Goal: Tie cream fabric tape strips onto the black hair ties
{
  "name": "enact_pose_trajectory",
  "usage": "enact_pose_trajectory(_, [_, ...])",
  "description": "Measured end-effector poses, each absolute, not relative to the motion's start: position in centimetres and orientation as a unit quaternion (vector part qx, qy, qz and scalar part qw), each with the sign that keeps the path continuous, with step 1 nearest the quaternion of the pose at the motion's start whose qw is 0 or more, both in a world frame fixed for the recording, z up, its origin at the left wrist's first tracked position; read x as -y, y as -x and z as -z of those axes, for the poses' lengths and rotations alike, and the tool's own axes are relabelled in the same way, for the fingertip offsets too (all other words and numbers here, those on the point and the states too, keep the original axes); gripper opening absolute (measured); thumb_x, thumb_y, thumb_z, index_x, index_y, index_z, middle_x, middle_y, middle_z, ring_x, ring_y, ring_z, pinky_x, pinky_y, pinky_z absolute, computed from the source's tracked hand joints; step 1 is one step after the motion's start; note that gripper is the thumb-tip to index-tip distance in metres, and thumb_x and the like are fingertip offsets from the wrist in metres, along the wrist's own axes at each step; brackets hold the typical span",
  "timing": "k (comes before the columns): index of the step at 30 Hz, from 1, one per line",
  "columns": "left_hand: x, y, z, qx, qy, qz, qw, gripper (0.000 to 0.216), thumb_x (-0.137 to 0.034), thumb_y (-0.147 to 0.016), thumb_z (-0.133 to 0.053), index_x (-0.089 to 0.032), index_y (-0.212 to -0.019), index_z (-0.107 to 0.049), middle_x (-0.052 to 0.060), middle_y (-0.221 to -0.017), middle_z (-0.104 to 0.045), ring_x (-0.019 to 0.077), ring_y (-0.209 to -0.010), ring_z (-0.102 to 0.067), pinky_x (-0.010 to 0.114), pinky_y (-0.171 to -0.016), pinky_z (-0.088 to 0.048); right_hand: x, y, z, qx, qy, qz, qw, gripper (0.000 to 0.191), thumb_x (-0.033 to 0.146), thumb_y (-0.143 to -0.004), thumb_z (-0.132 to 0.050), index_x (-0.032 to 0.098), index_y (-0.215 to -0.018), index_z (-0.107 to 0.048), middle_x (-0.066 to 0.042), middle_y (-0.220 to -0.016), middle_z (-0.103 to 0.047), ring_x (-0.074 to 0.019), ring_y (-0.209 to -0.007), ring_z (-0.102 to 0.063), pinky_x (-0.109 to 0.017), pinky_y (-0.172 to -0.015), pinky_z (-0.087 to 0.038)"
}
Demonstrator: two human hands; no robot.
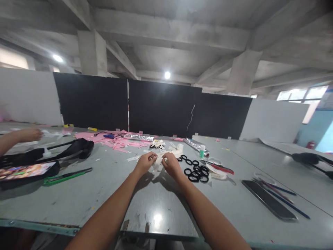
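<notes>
Table (pixel 78 194): grey, wide, bounded on the far side by black partition panels (pixel 161 107). Pink paper scraps (pixel 117 140) lie spread across the far left; a co-worker's hand (pixel 30 134) rests at the far left edge. Black rings (pixel 196 172) sit in a loose cluster just right of centre. Left hand (pixel 145 162) and right hand (pixel 171 164) meet at the table's centre, knuckles nearly touching. Each grip is pressed together, pinching one end of a small white paper piece (pixel 159 161), which is held low over the table between them. Risk, as judged: the piece looks thin, so opposed pulling could tear it; the right wrist lies near the rings, and a sideways sweep could scatter them
</notes>
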State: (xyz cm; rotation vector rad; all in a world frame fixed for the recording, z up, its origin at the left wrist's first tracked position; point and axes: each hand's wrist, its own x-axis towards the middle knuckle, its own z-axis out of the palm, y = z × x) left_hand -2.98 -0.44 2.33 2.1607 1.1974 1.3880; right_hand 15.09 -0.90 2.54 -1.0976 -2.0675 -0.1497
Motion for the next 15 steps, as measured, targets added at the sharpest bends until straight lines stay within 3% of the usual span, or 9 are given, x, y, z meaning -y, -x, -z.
enact_pose_trajectory(5, [0.17, 2.19, -1.54, -0.332, -0.775, -0.48, 0.243, 0.04, -0.024, -0.073, -0.059, -0.02, -0.114, -0.059, 0.005, -0.098, -0.065, 0.0155, -0.076, -0.059, 0.026, -0.07, -0.045, 1.73, -14.61, -2.89, 0.821, 0.443, 0.036, 0.359, 0.015, 0.022, -0.088, -0.042, 0.02, -0.094, -0.056, -0.005, -0.089, -0.063, -0.0201, -0.086, -0.054, -0.028, -0.08, -0.036])
enact_pose_trajectory(9, [0.63, 2.07, -1.71, -0.29, -0.786, -0.485, 0.249, 0.042, -0.03, -0.072, -0.067, -0.019, -0.112, -0.062, 0.01, -0.108, -0.063, 0.0215, -0.094, -0.059, 0.031, -0.083, -0.044, 1.75, -14.25, -2.76, 0.819, 0.452, 0.018, 0.352, 0.015, 0.024, -0.09, -0.041, 0.019, -0.099, -0.052, -0.006, -0.092, -0.064, -0.0204, -0.088, -0.056, -0.026, -0.076, -0.036])
enact_pose_trajectory(11, [0.67, 2.17, -1.75, -0.312, -0.785, -0.479, 0.241, 0.041, -0.033, -0.072, -0.067, -0.018, -0.11, -0.064, 0.011, -0.105, -0.064, 0.0217, -0.091, -0.059, 0.031, -0.08, -0.045, 1.64, -14.19, -2.61, 0.812, 0.468, 0.006, 0.349, 0.018, 0.027, -0.092, -0.039, 0.019, -0.103, -0.05, -0.006, -0.092, -0.065, -0.0198, -0.085, -0.058, -0.025, -0.071, -0.036])
enact_pose_trajectory(15, [0.15, 2.28, -1.43, -0.376, -0.764, -0.464, 0.245, 0.042, -0.04, -0.075, -0.061, -0.014, -0.108, -0.065, 0.006, -0.08, -0.066, 0.0176, -0.068, -0.058, 0.027, -0.063, -0.044, 1.34, -14.37, -2.19, 0.818, 0.484, -0.009, 0.309, 0.025, 0.031, -0.094, -0.035, 0.019, -0.112, -0.048, -0.007, -0.088, -0.067, -0.019, -0.077, -0.061, -0.024, -0.065, -0.035])
